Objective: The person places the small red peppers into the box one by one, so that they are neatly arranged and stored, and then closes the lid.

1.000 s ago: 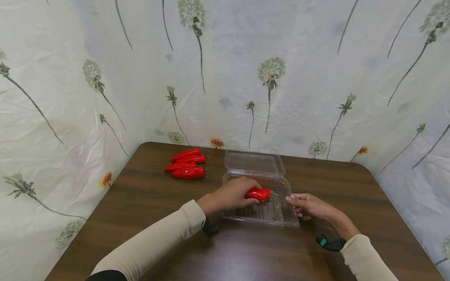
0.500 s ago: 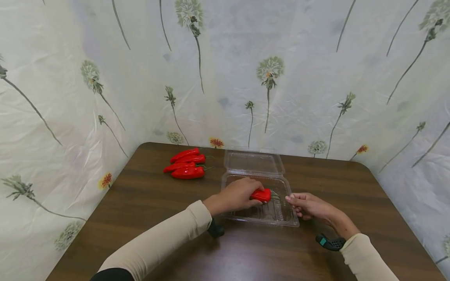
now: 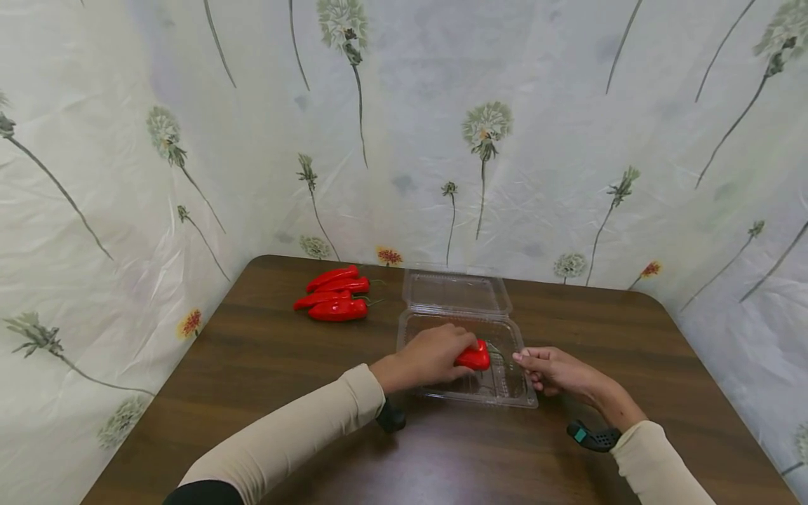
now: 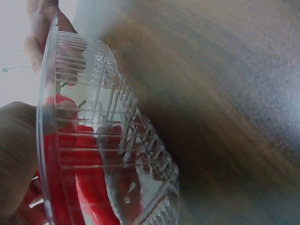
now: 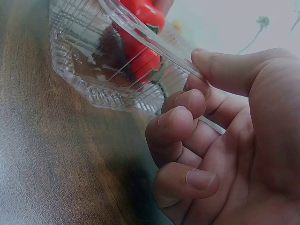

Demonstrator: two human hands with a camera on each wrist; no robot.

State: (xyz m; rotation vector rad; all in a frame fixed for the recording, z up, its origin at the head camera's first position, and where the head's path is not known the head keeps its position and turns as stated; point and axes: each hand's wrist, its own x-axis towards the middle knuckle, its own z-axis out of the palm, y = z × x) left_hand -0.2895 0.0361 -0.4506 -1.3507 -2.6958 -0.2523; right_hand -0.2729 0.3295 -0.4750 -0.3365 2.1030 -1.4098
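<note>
In the head view a clear plastic container (image 3: 442,397) lies with its lid (image 3: 456,293) folded back. My left hand (image 3: 435,356) grips a red pepper (image 3: 475,356) inside the tray, its green stem toward the right. Through the wall in the left wrist view, red pepper flesh (image 4: 91,187) shows beside the thumb (image 4: 16,150). Thumb and forefinger of my right hand (image 3: 562,375) pinch the tray's right rim; the right wrist view shows this pinch (image 5: 199,75) closely, the other fingers curled below. Two red shapes with stems show in that view, one above the other.
Several red peppers (image 3: 337,310) lie in a group on the brown wooden table (image 3: 284,358), left of the container. A flower-patterned sheet (image 3: 410,140) stands behind the table's far edge and along its sides.
My left hand and its pepper have shifted a little to the right and toward the near side of the tray. The right hand stays at the rim.
</note>
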